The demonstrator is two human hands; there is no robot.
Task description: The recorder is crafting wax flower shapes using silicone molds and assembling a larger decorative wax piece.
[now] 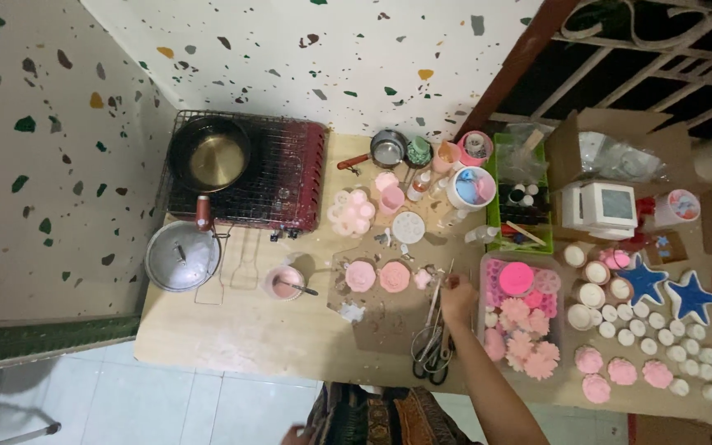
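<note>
We have our right hand [457,298] stretched out over the cardboard sheet [389,317] in the middle of the table [232,338], and the fingers look pinched on a thin stick [436,298] that slants down toward the scissors [432,356] lying at six o'clock of the hand. The grip is too small in the picture for us to be sure how tight it is. At nine o'clock of the hand, just beside it, sit two round pink wax flowers [377,277] on the cardboard, with a smaller pale piece [422,278] between them and our fingers. At three o'clock is the clear tray [488,330] holding pink moulds and finished flowers.

To work this well, we judge that we should keep the stick low and steady, hold it near its tip, and steady the small piece so it does not skid toward the flowers. We should keep our forearm clear of the scissors and of the tray rim. Crumbs of wax lie about the cardboard, so a light touch matters.

Only a sliver of our left hand [294,433] shows at the bottom edge, at seven o'clock, and we cannot tell how its fingers are set. The small pink bowl [283,283] with a spoon stands well apart at nine o'clock.
</note>
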